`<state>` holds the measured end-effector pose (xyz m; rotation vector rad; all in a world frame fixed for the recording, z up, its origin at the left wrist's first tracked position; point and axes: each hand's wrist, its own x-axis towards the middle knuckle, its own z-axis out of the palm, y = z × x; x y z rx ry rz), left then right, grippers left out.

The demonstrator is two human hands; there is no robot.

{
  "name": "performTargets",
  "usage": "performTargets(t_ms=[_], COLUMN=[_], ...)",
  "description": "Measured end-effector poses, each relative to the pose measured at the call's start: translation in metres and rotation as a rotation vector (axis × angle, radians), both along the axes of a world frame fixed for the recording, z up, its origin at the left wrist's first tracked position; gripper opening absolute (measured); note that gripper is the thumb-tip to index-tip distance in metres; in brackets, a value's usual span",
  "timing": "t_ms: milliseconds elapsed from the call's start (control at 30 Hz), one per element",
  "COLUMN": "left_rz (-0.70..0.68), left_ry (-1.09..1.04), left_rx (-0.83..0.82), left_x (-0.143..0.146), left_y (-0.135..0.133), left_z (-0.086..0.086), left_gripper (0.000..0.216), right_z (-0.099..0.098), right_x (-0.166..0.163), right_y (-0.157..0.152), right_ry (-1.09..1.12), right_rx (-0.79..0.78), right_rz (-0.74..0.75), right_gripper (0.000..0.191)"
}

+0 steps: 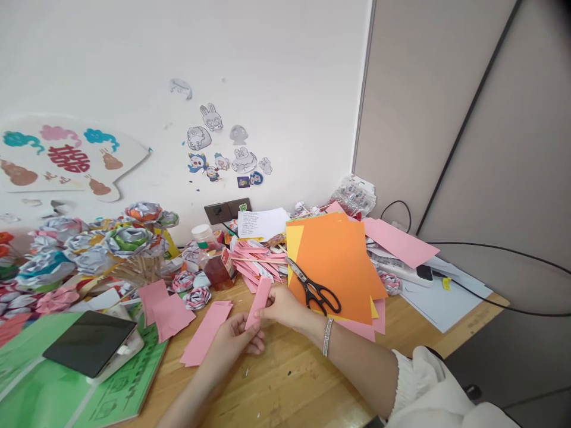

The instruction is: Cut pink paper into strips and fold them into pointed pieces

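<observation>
Between my two hands is a narrow folded strip of pink paper [262, 296], held slanted above the wooden table. My left hand [236, 342] pinches its lower end. Fingers of my right hand [281, 306] close on its right edge, and that wrist wears a sparkly bracelet. Just left of my left hand lie long pink paper strips [206, 333], stacked. Further left are shorter pink paper pieces [172, 315]. Black-handled scissors [314, 288] rest on orange paper sheets [334, 255] to the right. Behind my hands sits a heap of folded pink strips [256, 261].
A jar of reddish liquid [216, 264] stands behind the strips. Paper flowers [129, 241] crowd the left back. A black-screened device [91, 342] lies on a green folder [129, 395]. At right are a power strip [417, 272], cables and white sheets [439, 306].
</observation>
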<state>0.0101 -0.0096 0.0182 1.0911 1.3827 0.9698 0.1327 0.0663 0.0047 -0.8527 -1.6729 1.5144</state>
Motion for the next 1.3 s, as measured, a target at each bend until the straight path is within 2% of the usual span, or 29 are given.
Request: performTargets(t_ms=[67,167,233,333,433,633,767,833,967,1033,1167,1300], left_rz=[-0.016,-0.031,-0.062,-0.139,-0.134,-0.115,-0.179,-0.176,-0.147,-0.168,-0.203,-0.113], left_ry=[0.006,0.042,0.046,0.041,0.048,0.075,0.052,0.056,0.079,0.084,0.084,0.118], left_rx=[0.028,0.036,0.006,-0.061,-0.050,-0.021,-0.084,-0.065,-0.017,-0.028,-0.036,0.036], left_x=[0.001,0.001,0.001,0.000,-0.001,0.002,0.002,0.003,0.003,0.003,0.006,0.007], left_y=[-0.001,-0.002,-0.003,-0.003,-0.002,-0.004,-0.004,-0.004,-0.005,-0.006,-0.008,-0.009], left_z=[0.000,0.001,0.002,0.002,0.001,0.005,0.002,0.000,0.001,0.003,0.007,0.007], left_gripper=[0.040,0.039,0.039,0.042,0.042,0.038,0.042,0.042,0.039,0.039,0.038,0.040], right_z=[0.002,0.007,0.008,0.005,0.000,0.004,0.000,-0.001,0.004,0.007,0.003,-0.003], right_x=[0.003,0.008,0.011,0.010,0.006,0.012,0.009,0.007,0.012,0.015,0.014,0.009], right_y=[0.000,0.002,0.004,0.004,0.004,0.004,0.005,0.005,0.006,0.006,0.006,0.005], right_ry=[0.005,0.015,0.011,-0.009,-0.037,-0.058,-0.096,-0.136,-0.121,-0.125,-0.294,-0.357], right_rx=[-0.017,-0.142,-0.205,-0.159,-0.103,-0.175,-0.128,-0.111,-0.113,-0.063,0.119,0.229], right_rz=[0.024,0.113,0.161,0.159,0.131,0.164,0.176,0.182,0.275,0.292,0.178,0.141], right_gripper=[0.011,0.009,0.014,0.017,0.013,0.012,0.011,0.012,0.023,0.028,0.040,0.042])
